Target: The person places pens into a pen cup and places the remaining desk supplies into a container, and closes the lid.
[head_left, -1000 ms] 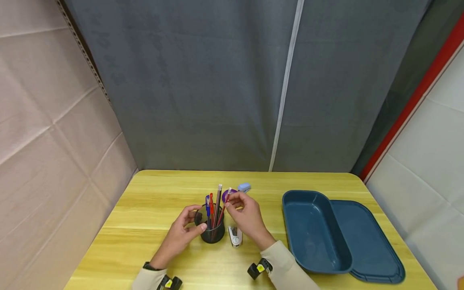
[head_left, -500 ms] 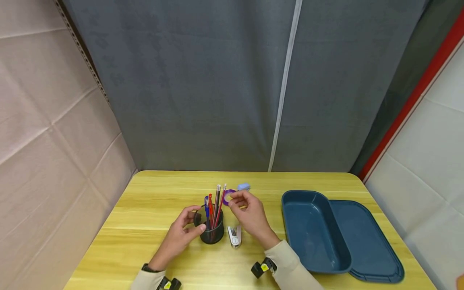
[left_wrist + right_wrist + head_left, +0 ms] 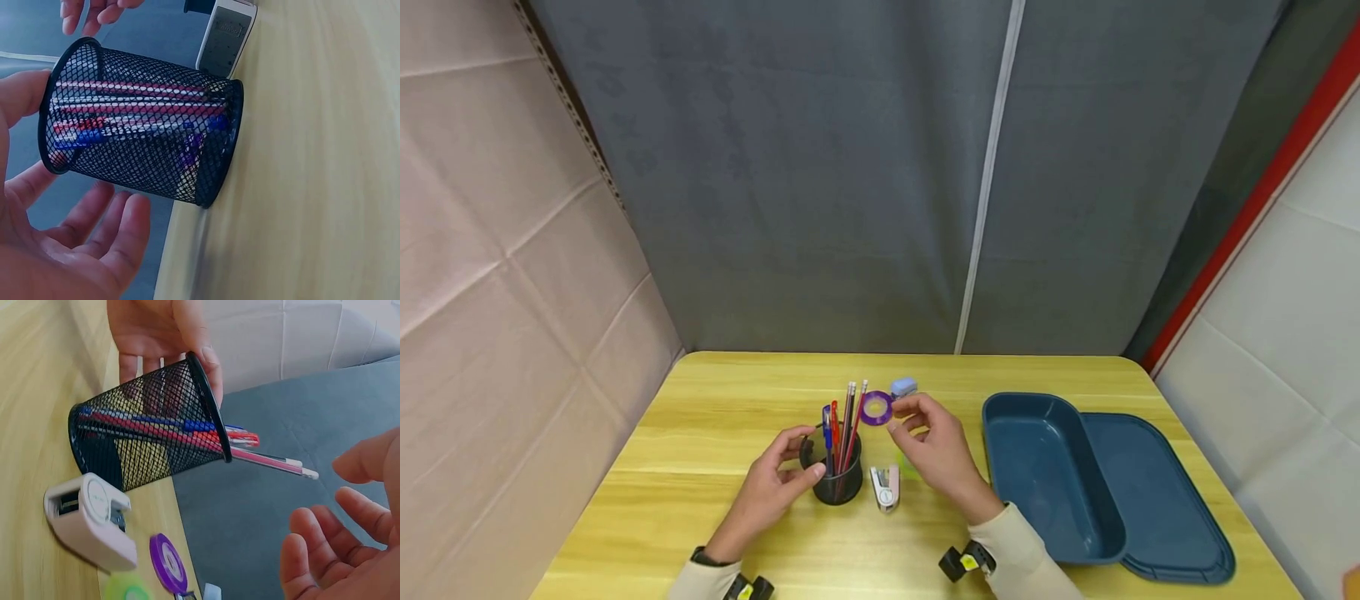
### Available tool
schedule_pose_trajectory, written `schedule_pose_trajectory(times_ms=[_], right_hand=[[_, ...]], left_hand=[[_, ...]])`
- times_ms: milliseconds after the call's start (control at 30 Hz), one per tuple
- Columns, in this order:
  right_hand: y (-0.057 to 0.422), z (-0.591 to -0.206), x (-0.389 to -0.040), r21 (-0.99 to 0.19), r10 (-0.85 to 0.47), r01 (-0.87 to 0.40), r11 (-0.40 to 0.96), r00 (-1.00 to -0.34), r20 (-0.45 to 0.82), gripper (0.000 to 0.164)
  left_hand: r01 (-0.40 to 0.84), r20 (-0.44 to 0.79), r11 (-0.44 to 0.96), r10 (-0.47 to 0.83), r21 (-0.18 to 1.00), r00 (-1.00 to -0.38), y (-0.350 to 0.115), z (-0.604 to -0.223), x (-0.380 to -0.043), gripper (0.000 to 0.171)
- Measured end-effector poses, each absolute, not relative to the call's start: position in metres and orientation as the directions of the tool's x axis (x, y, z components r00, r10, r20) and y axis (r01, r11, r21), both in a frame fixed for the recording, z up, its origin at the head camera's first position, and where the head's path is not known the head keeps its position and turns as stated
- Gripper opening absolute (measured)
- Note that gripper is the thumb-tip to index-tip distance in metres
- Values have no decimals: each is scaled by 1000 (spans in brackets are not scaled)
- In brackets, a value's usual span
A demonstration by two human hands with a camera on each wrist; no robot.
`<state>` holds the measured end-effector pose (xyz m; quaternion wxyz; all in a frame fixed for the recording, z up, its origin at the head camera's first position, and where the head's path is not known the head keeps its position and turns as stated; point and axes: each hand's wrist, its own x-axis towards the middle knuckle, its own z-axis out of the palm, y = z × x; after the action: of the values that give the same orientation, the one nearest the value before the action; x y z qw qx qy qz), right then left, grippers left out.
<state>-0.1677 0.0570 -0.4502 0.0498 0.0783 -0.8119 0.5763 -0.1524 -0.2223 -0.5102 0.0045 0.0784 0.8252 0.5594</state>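
My left hand [image 3: 777,482] pinches a black mesh pen cup [image 3: 841,490] by its rim [image 3: 42,129] at two-to-three o'clock, likely steadying it around tall pencils [image 3: 270,461]. My right hand [image 3: 942,450], empty, curves loosely at the cup's three o'clock; white stapler [image 3: 886,493] at four, purple tape roll [image 3: 867,415] at one.

A yellowish wood-grain table [image 3: 737,392] with rounded far corners stands before a dark grey curtain [image 3: 820,183], which a pale strip [image 3: 990,167] crosses at a slant. Creased pinkish-white cloth [image 3: 497,350] covers the left side; a white wall [image 3: 1300,317] edged by a red band [image 3: 1257,200] closes the right. Soft light pales the near tabletop.
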Motion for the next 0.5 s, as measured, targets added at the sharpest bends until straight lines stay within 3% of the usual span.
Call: schedule_pose_trajectory(times_ms=[500], right_hand=[[97,-438,-153,-899,-76,-183,398,-983,166,27]], left_hand=[[204,194,517,75,831,-978,-216,-495,-143,67]])
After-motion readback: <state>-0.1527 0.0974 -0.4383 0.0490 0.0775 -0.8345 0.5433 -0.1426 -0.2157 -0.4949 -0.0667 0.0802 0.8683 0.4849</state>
